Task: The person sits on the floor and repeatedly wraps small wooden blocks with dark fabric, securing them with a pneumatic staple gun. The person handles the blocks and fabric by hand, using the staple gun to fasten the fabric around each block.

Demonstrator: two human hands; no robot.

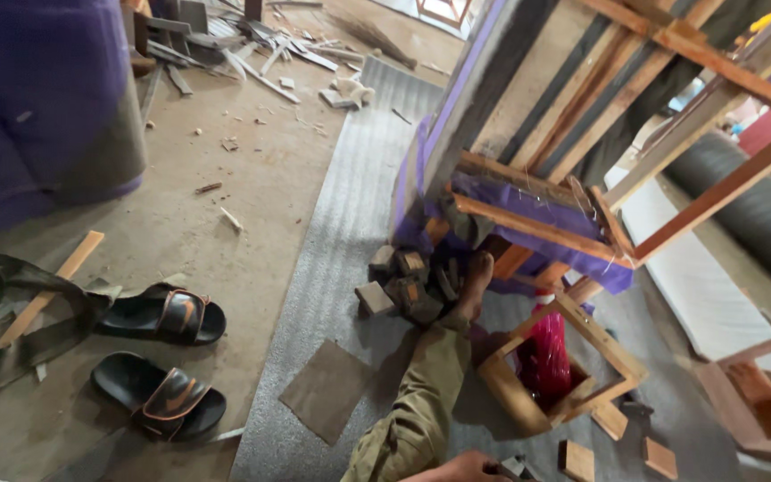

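Only the top of my right hand shows at the bottom edge, beside my knee. A small dark and grey object lies against its fingers, and its grip is unclear. My left hand is out of view. My leg in olive trousers stretches forward, with the bare foot resting against a heap of small wood blocks. A small open wooden box frame with a red bag inside sits to the right of the leg.
A large wooden frame wrapped in purple cloth stands ahead on a grey mat. Two black sandals lie at the left. Loose wood squares, a cardboard piece, a dark roll and scrap wood lie around.
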